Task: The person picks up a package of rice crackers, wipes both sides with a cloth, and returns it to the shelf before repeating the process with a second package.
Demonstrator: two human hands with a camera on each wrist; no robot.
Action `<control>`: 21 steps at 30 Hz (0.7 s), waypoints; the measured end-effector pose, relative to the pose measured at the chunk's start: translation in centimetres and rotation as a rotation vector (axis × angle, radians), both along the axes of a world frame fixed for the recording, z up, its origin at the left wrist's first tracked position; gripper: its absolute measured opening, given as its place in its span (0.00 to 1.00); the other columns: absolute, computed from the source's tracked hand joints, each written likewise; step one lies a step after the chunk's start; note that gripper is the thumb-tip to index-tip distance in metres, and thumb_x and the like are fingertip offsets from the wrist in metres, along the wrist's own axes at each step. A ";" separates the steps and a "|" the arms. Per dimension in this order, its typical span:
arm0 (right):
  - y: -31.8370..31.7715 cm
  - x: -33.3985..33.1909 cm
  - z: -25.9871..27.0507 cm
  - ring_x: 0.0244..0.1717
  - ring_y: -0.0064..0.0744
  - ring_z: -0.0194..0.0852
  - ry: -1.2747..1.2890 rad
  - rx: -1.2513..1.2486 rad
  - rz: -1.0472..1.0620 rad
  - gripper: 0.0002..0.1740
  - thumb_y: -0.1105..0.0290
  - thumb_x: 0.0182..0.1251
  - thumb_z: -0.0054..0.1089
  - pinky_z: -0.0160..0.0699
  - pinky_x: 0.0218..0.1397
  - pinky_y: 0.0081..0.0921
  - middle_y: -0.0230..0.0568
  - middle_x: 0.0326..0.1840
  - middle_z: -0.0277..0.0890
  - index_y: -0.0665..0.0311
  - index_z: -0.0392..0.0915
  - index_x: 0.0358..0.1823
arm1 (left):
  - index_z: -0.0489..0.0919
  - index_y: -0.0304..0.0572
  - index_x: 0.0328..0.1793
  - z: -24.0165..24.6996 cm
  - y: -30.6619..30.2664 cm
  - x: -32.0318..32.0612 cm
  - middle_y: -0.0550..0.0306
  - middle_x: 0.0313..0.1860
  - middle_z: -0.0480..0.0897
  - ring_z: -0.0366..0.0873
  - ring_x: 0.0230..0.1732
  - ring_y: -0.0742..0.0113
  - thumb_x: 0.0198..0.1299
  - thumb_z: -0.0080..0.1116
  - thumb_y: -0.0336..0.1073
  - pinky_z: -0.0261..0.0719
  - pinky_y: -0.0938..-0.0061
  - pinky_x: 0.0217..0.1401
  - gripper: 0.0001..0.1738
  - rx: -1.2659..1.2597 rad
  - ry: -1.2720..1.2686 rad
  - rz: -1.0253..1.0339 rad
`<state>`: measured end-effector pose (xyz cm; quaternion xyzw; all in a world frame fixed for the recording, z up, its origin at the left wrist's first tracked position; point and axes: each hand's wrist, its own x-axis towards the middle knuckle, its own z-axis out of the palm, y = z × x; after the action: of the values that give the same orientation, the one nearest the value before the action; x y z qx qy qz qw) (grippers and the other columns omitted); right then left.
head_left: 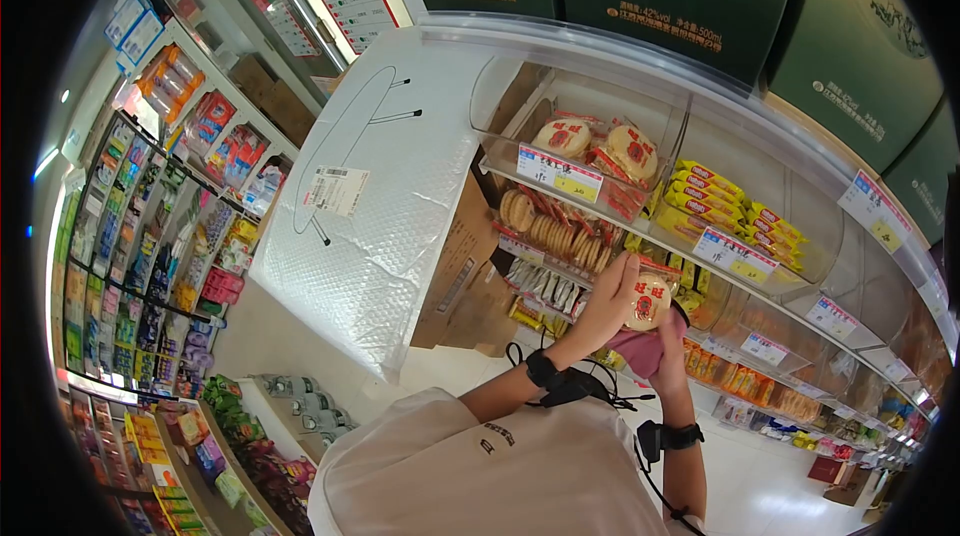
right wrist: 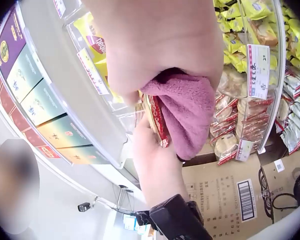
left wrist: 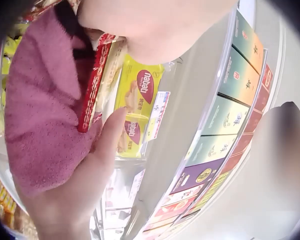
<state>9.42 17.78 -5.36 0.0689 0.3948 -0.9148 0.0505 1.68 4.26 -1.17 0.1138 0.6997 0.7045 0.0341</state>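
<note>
A clear packet of round rice crackers point(head_left: 648, 304) with red printing is held up in front of the shelves, between both hands. My left hand point(head_left: 598, 306) grips it along its left side. From the other side my right hand point(head_left: 672, 351) holds the packet's lower edge together with a purple cloth point(left wrist: 45, 110). In the left wrist view the right thumb point(left wrist: 110, 137) lies along the packet, seen nearly edge-on with its red border. The cloth bunches behind the packet in the right wrist view, and the right fingers are partly hidden by it.
Clear shelf bins hold more rice crackers point(head_left: 565, 138) and yellow wafer packs point(head_left: 705, 196), with price tags in front. Green boxes point(head_left: 680, 11) stand above. A silver padded panel point(head_left: 380, 206) and cardboard cartons point(head_left: 465, 276) are at the left; cables point(head_left: 610, 386) hang near the wrists.
</note>
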 end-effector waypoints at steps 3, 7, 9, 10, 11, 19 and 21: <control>0.0 0.1 0.2 0.68 0.26 0.70 0.030 0.228 0.001 0.27 0.66 0.79 0.58 0.69 0.71 0.29 0.38 0.70 0.71 0.67 0.65 0.74 | 0.70 0.33 0.50 -0.6 -0.2 -0.4 0.54 0.35 0.72 0.68 0.37 0.66 0.81 0.44 0.42 0.71 0.70 0.43 0.16 0.013 0.026 -0.050; 0.3 -0.5 1.5 0.62 0.26 0.75 0.081 0.526 -0.015 0.22 0.69 0.79 0.58 0.73 0.66 0.28 0.38 0.63 0.77 0.70 0.70 0.69 | 0.67 0.34 0.71 -1.4 -0.5 0.0 0.50 0.51 0.76 0.73 0.50 0.68 0.75 0.57 0.41 0.74 0.74 0.56 0.26 0.011 0.097 0.053; 0.3 -1.1 1.5 0.56 0.30 0.80 0.147 0.702 -0.092 0.20 0.70 0.77 0.59 0.76 0.61 0.29 0.43 0.57 0.81 0.72 0.72 0.65 | 0.58 0.35 0.79 -1.3 -0.7 0.1 0.46 0.59 0.74 0.73 0.57 0.65 0.70 0.64 0.42 0.73 0.72 0.62 0.39 -0.015 0.079 -0.023; 0.2 -1.3 1.6 0.52 0.33 0.82 0.180 0.789 -0.130 0.19 0.70 0.76 0.60 0.78 0.59 0.30 0.45 0.53 0.83 0.73 0.74 0.63 | 0.53 0.35 0.83 -1.2 -0.8 0.2 0.43 0.63 0.73 0.74 0.61 0.64 0.68 0.67 0.42 0.73 0.72 0.65 0.46 -0.029 0.070 -0.060; 0.3 -1.1 1.9 0.50 0.36 0.83 0.186 0.945 -0.120 0.19 0.71 0.75 0.61 0.78 0.57 0.31 0.49 0.51 0.83 0.74 0.74 0.62 | 0.53 0.35 0.83 -1.0 -0.7 0.3 0.43 0.63 0.73 0.73 0.61 0.64 0.66 0.68 0.42 0.72 0.71 0.67 0.47 -0.097 0.127 -0.034; -2.3 -0.2 4.0 0.50 0.35 0.82 0.222 0.713 -0.132 0.19 0.65 0.81 0.52 0.78 0.52 0.31 0.46 0.49 0.82 0.74 0.73 0.63 | 0.49 0.37 0.84 -0.7 -0.5 -0.2 0.41 0.70 0.69 0.69 0.71 0.62 0.65 0.69 0.37 0.68 0.67 0.72 0.50 -0.006 0.047 -0.078; -1.3 0.0 3.1 0.53 0.21 0.75 0.184 0.734 -0.064 0.22 0.59 0.86 0.42 0.75 0.56 0.24 0.34 0.51 0.81 0.70 0.74 0.64 | 0.49 0.38 0.84 0.3 -0.9 0.1 0.41 0.71 0.68 0.70 0.69 0.60 0.64 0.67 0.35 0.69 0.65 0.71 0.49 0.138 -0.114 -0.124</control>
<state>9.42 16.52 -2.26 0.0120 0.6969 -0.7159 -0.0417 1.75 3.40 -0.89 0.1185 0.6379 0.7530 0.1096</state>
